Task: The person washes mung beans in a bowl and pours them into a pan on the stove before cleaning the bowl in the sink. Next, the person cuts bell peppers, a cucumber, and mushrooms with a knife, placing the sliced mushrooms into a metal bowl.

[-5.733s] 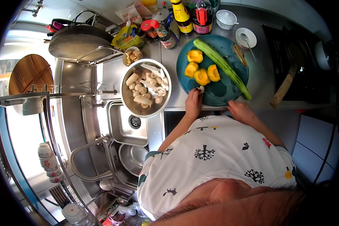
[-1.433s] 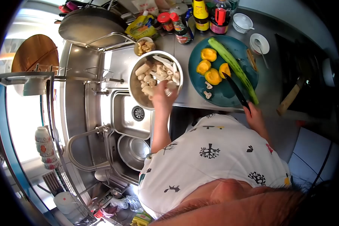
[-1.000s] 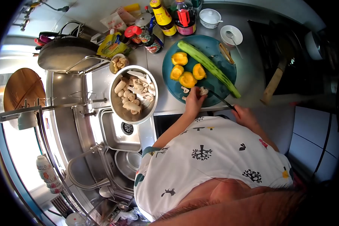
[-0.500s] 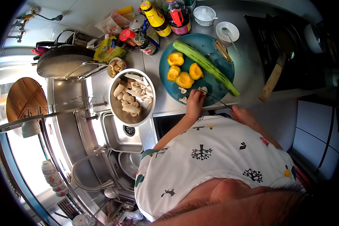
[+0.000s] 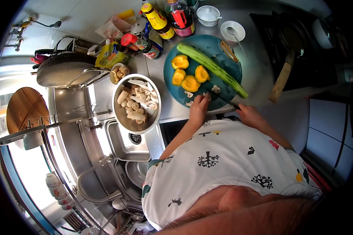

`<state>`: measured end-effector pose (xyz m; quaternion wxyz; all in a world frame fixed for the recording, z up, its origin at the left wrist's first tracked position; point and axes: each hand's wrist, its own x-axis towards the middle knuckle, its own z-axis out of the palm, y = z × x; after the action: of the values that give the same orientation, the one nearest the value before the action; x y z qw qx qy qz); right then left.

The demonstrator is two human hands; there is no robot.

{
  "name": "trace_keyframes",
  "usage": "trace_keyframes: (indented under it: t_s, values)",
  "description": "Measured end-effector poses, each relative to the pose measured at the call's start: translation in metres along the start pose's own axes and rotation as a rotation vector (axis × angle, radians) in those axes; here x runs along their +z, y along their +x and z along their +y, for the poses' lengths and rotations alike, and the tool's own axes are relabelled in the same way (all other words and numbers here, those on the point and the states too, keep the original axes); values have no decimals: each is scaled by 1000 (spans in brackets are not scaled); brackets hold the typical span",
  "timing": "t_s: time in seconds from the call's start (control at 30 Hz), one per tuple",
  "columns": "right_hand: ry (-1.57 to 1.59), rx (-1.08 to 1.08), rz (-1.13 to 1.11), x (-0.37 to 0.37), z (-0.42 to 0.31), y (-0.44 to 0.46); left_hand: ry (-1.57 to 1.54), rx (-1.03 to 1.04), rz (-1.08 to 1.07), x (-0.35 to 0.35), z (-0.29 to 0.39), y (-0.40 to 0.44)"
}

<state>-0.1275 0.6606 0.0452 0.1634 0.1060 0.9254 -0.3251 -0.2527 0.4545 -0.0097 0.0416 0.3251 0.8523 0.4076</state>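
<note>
My left hand (image 5: 199,109) is at the near edge of the round teal cutting board (image 5: 172,87), its fingertips closed on a small piece of mushroom (image 5: 207,95). My right hand (image 5: 250,116) grips a knife (image 5: 234,105) by its handle, the dark blade reaching over the board. Just beyond the blade lies a flat mushroom slice (image 5: 215,89), and two more pieces sit left of my fingers. Several hollowed yellow pepper pieces (image 5: 190,83) and a long peeled green gourd (image 5: 211,68) rest farther back on the board.
A white bowl of mushrooms (image 5: 136,126) stands left of the board, beside the sink (image 5: 123,150). Bottles (image 5: 161,23) and jars crowd the wall. A small white bowl (image 5: 228,33) with a spoon is behind the board. To the right, a wooden-handled pan (image 5: 282,80) sits on the stove.
The mushroom slice now lies flat on the board, apart from my left fingers. My knife has drawn back slightly from them. The whole view has shifted a little.
</note>
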Motion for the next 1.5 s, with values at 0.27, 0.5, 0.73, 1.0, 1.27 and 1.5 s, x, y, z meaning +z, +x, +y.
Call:
trace_keyframes:
  t_s: [0.27,0.5,0.73,1.0,1.27,1.5]
  values:
    - [-102,-170,99,7,5,-14,185,91,-55,-7,-11,-10]
    - [-127,-228,110,22,11,-13,155,137,-24,1,-23,-15]
    - [-104,-111,-82,4,-20,6,146,160,20,1,-24,-14]
    - [6,-157,151,7,3,-15,157,177,102,-10,-1,1]
    - [53,86,191,7,15,-43,144,270,-13,30,-3,43]
    - [57,27,256,28,22,-48,127,254,72,33,4,41]
